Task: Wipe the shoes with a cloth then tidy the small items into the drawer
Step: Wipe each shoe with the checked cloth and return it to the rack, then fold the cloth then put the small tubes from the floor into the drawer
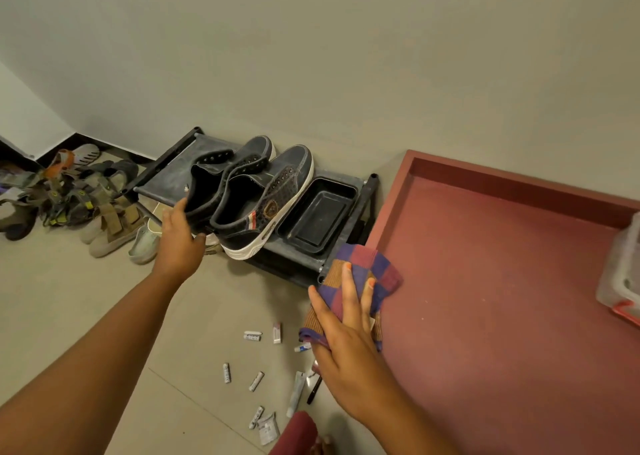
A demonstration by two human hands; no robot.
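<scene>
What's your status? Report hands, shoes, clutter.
Left hand on left shoe heel. Right hand holds cloth. Small items scattered on floor.

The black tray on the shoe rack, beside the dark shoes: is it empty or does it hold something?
Empty. The black tray shows only its bare inner bottom; nothing lies in it.

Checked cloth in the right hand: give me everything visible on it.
The cloth is a woven checked fabric in purple, maroon and orange-brown squares, with a ribbed brown band and a purple hem at its lower edge. It looks soft and is bunched, not spread flat. The right hand lies over it, fingers spread across the top, holding it just below the corner of the shoe rack and at the edge of the red surface. It touches neither shoe.
</scene>
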